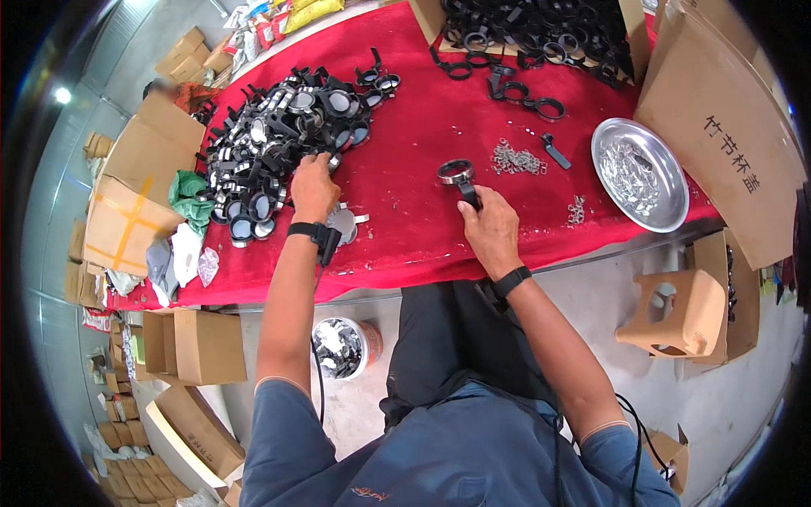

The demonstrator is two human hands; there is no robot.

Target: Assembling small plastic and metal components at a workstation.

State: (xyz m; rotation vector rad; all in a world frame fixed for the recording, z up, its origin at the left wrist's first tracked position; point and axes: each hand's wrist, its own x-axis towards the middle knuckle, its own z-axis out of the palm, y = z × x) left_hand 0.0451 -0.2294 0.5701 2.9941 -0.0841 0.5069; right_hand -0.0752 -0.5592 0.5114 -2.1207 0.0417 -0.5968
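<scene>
My right hand (493, 226) grips the black handle of a lid with a round metal-edged ring (456, 172), held above the red tablecloth. My left hand (316, 191) reaches to the near right edge of a heap of black-and-silver round lids (279, 139). Its fingers are curled down against the heap, and what they hold, if anything, is hidden. A pale grey round piece with a tab (344, 225) lies beside my left wrist. Right of my right hand are a small pile of metal clips (515, 159), a loose black strap-like part (556, 150) and a few scattered clips (576, 210).
A steel bowl (601, 169) of small clear-and-silver pieces stands at the right. Behind, an open carton (428, 19) is full of black rings, several spilling out. Large cartons (718, 110) flank the table. Below are a bucket (369, 359) and a tan stool (688, 308).
</scene>
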